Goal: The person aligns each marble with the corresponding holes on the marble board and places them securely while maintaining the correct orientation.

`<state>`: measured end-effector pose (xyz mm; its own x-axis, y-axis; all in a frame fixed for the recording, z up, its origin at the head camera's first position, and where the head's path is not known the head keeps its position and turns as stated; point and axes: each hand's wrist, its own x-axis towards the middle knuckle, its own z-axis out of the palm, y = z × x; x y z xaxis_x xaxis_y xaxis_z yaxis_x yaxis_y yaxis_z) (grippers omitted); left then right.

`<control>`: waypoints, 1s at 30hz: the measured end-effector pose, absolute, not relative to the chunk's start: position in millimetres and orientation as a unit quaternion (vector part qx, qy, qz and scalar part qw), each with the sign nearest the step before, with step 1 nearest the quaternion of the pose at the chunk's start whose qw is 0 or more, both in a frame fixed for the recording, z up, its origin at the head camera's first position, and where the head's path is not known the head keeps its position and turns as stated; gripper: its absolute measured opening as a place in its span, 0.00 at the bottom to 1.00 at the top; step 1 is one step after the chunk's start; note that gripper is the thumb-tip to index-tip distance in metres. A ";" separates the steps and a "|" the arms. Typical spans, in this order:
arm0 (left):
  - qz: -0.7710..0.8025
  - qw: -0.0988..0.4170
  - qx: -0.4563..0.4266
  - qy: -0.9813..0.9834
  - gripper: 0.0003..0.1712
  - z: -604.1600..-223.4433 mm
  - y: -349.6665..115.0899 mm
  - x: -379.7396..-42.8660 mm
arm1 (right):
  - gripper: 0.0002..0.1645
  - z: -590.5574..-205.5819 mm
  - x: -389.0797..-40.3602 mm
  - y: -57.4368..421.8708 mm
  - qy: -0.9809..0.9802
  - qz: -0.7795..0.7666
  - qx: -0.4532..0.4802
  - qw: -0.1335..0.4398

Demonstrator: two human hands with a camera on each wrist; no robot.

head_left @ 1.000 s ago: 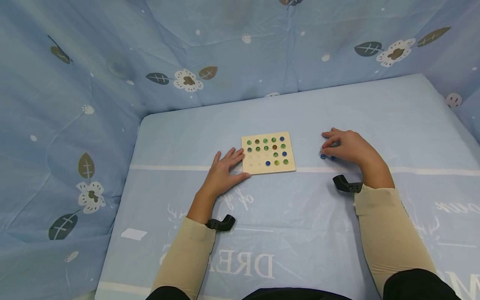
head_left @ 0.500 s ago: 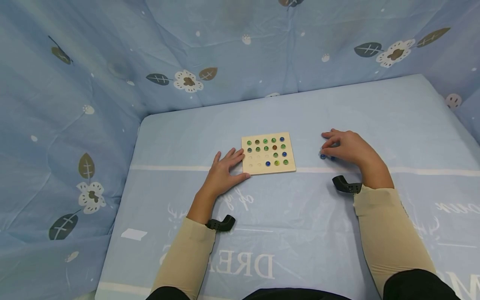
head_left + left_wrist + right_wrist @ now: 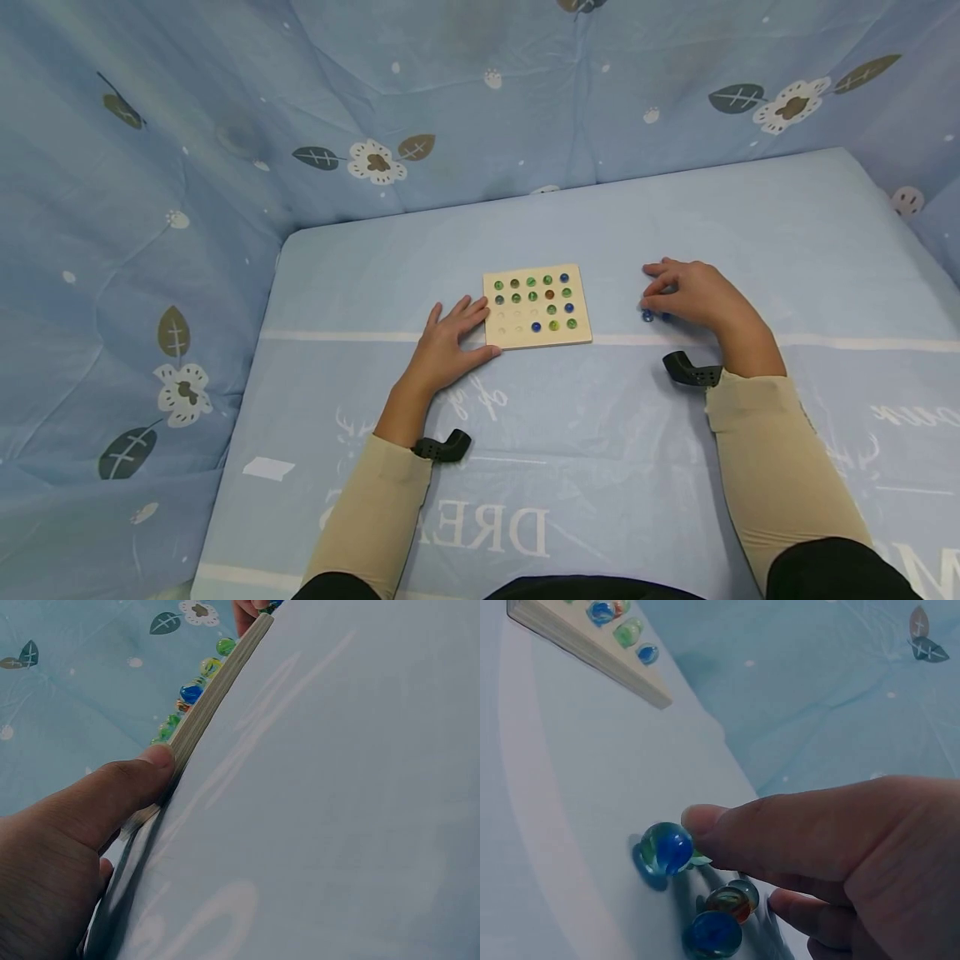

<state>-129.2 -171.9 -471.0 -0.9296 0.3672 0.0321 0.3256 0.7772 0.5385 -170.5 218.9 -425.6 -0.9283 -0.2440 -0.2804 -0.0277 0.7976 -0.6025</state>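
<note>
In the head view a pale wooden board (image 3: 510, 335) lies mid-table, with rows of round hollows, several filled by green, blue and amber marbles (image 3: 571, 323). My left hand (image 3: 444, 346) spreads at its left side, straight fingers along that edge and thumb on the near corner. The left wrist view shows the thumb (image 3: 135, 784) pressing the board's side (image 3: 217, 682). Off to the right, my right hand (image 3: 701, 293) reaches down, its bent fingertips right at a blue-and-green marble (image 3: 667, 848). Whether they pinch a marble, I cannot tell.
Beneath the right hand sit more loose marbles, a blue one (image 3: 713, 935) and an amber one (image 3: 729, 902) among them. A pale blue printed cloth (image 3: 480, 408) covers the table. Patterned blue fabric (image 3: 465, 100) hangs along the back and left. A white patch (image 3: 267, 468) lies front left.
The blue marble by the right fingertips has shifted very slightly toward the near side. My right forearm has drifted a touch leftward. The left hand and board stay put.
</note>
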 end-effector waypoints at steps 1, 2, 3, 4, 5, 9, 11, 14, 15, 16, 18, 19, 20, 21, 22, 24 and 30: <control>0.279 0.038 0.184 0.942 0.43 -470.8 -171.9 -129.1 | 0.20 -425.7 -170.5 218.8 0.932 -0.309 -0.073 0.175; 0.279 0.038 0.184 0.942 0.43 -470.7 -171.8 -129.0 | 0.20 -425.9 -170.5 218.8 0.932 -0.308 -0.073 0.174; 0.279 0.038 0.184 0.942 0.43 -470.5 -171.7 -129.0 | 0.21 -426.1 -170.6 219.1 0.933 -0.307 -0.074 0.175; 0.279 0.038 0.184 0.942 0.43 -470.4 -171.7 -128.9 | 0.21 -426.3 -170.5 219.1 0.933 -0.307 -0.075 0.174; 0.279 0.038 0.184 0.942 0.43 -470.4 -171.7 -128.9 | 0.21 -426.4 -170.4 219.2 0.933 -0.307 -0.077 0.173; 0.277 0.038 0.184 0.942 0.43 -469.8 -171.6 -128.9 | 0.20 -426.9 -170.1 219.7 0.932 -0.312 -0.079 0.168; 0.276 0.038 0.184 0.943 0.43 -469.7 -171.4 -129.0 | 0.20 -427.2 -170.0 219.5 0.931 -0.314 -0.079 0.165; 0.276 0.037 0.183 0.943 0.43 -469.4 -171.3 -129.2 | 0.20 -427.6 -170.4 218.8 0.932 -0.315 -0.080 0.162; 0.277 0.037 0.182 0.943 0.43 -469.4 -171.2 -129.4 | 0.20 -427.9 -170.6 218.5 0.932 -0.315 -0.080 0.162; 0.277 0.037 0.182 0.943 0.43 -469.3 -171.1 -129.4 | 0.20 -428.2 -170.8 218.2 0.932 -0.315 -0.080 0.161; 0.277 0.037 0.181 0.943 0.43 -469.1 -171.2 -129.4 | 0.20 -428.7 -171.1 217.5 0.932 -0.314 -0.079 0.161; 0.278 0.037 0.181 0.943 0.43 -468.9 -171.1 -129.4 | 0.19 -429.3 -171.2 217.4 0.932 -0.314 -0.077 0.162; 0.278 0.038 0.180 0.943 0.43 -468.8 -171.2 -129.2 | 0.19 -429.4 -171.0 217.1 0.932 -0.314 -0.076 0.162; 0.278 0.037 0.180 0.943 0.43 -468.8 -171.2 -129.1 | 0.19 -429.9 -171.0 217.0 0.933 -0.313 -0.075 0.162; 0.278 0.037 0.180 0.943 0.43 -468.8 -171.2 -129.0 | 0.19 -430.2 -170.9 216.9 0.933 -0.313 -0.074 0.162; 0.278 0.038 0.179 0.943 0.43 -468.5 -171.3 -128.5 | 0.19 -431.2 -170.7 217.1 0.933 -0.313 -0.072 0.161; 0.275 0.039 0.177 0.944 0.43 -468.5 -171.1 -127.3 | 0.18 -433.2 -170.2 217.3 0.933 -0.317 -0.074 0.155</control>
